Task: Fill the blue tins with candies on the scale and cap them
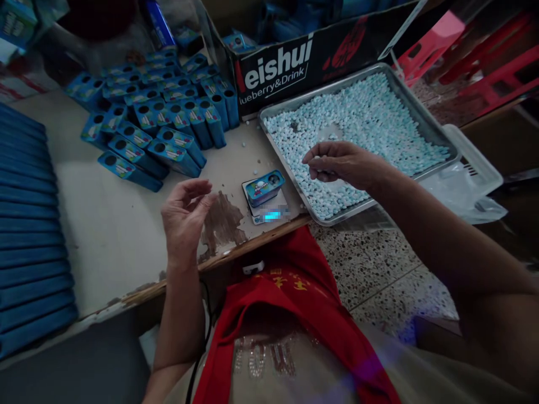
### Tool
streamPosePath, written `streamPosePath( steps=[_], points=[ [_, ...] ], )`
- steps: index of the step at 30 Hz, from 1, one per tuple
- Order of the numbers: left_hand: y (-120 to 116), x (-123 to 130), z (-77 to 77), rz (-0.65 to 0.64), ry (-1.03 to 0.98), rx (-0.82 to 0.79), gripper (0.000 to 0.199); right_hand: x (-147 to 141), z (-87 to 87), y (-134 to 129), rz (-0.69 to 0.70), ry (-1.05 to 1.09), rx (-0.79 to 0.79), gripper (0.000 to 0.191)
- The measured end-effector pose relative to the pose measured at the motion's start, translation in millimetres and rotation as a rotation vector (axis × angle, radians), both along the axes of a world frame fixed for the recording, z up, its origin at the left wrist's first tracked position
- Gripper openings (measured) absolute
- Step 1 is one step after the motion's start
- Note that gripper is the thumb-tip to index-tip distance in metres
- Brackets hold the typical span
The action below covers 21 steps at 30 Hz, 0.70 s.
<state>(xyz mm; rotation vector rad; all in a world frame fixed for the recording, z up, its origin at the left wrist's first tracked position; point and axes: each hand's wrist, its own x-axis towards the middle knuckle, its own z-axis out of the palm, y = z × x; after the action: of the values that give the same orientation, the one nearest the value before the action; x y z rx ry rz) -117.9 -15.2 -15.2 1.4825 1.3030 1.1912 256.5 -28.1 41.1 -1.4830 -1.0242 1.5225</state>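
Observation:
A blue candy tin (pixel 265 188) stands on a small digital scale (pixel 281 206), with a round hole in its top that shows dark inside. The scale's display glows but is blurred. To the left of the scale, above the table, my left hand (pixel 185 216) is half curled, thumb apart from the fingers, holding nothing I can see. My right hand (pixel 337 163) hovers over the near left part of a metal tray (pixel 278 148) of small pale blue and white candies (pixel 374 123). Its fingers are bent together; whatever they pinch is hidden.
Several blue tins (pixel 168 112) with holes in their tops stand grouped at the back left. Stacked blue packs (pixel 29 235) line the left edge. A black printed carton (pixel 290 67) stands behind the tray. A plastic lid (pixel 475 163) and red stools (pixel 497 84) are at right.

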Motion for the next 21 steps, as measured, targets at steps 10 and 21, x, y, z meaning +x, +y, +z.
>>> streamPosePath(
  steps=[10,21],
  points=[
    [-7,0,7.1,-0.059,-0.058,0.003,0.043,-28,27.7,7,0.092,-0.073,0.046,0.017],
    [-12,11,-4.2,-0.135,-0.075,-0.090,0.049,-50,32.2,18,0.250,-0.045,0.131,0.013]
  ],
)
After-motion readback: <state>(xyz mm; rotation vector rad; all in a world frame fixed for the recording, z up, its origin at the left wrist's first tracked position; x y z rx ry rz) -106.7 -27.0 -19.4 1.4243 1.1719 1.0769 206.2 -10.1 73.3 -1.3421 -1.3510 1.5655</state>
